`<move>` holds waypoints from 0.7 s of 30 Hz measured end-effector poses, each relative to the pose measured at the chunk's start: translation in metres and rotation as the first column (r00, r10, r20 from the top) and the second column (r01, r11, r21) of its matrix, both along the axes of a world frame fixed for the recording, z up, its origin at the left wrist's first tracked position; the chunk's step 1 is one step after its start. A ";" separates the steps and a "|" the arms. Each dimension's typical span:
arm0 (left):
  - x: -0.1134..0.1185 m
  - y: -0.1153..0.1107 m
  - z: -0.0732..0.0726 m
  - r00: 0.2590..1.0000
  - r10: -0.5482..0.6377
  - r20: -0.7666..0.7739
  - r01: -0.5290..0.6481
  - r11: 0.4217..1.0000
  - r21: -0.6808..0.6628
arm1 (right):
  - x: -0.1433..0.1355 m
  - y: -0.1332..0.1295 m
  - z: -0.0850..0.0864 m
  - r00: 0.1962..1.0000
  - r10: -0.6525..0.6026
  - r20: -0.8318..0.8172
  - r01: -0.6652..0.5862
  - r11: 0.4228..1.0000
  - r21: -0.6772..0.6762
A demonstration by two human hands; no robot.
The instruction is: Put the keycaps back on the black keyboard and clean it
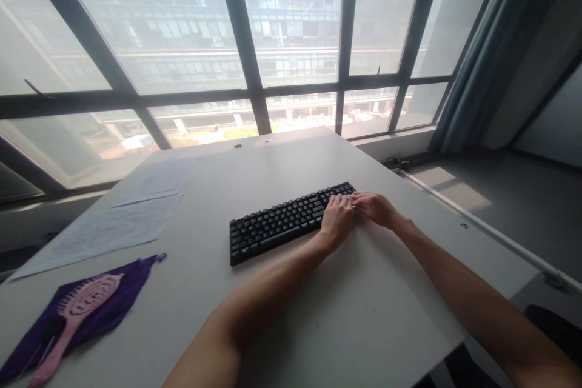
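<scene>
A black keyboard (277, 221) lies at a slant on the white table (282, 163), its right end under my fingers. My left hand (337, 218) rests over the number pad with its fingers bent and held together. From the right, my right hand (375, 207) meets it, fingertips pinched at the keyboard's right edge. A small whitish bit shows between the fingertips of both hands, too small to name. The keys beneath my hands are hidden.
At the left, a pink hairbrush (86, 303) lies on a purple drawstring pouch (131, 282). Behind them are printed paper sheets (104, 230). Large windows (291, 18) stand beyond the table, with a blue-grey curtain (482, 73) at the right.
</scene>
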State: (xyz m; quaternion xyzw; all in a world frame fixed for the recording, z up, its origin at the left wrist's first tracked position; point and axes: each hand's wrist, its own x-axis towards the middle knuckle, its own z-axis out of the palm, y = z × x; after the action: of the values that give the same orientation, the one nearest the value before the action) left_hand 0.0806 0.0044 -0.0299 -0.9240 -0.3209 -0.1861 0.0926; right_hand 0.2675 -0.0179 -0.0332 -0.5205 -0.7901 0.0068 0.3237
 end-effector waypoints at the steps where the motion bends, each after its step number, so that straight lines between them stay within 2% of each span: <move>1: 0.000 0.000 0.000 1.000 0.003 0.007 -0.003 1.000 0.001 | 0.000 0.000 0.000 1.000 0.008 0.008 -0.008 1.000 0.002; 11: 0.000 0.000 -0.005 0.999 0.033 0.028 -0.033 0.999 0.003 | -0.002 0.001 -0.001 0.994 0.035 0.099 -0.033 0.999 -0.016; 21: -0.001 0.001 -0.001 0.999 0.040 -0.006 -0.040 0.999 0.001 | 0.001 0.003 -0.004 0.997 0.025 0.072 -0.023 0.999 -0.040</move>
State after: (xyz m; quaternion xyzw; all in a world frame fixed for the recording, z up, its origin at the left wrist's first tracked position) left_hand 0.0800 0.0053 -0.0312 -0.9179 -0.3388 -0.1818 0.0978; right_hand 0.2685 -0.0150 -0.0376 -0.5171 -0.8072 0.0072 0.2844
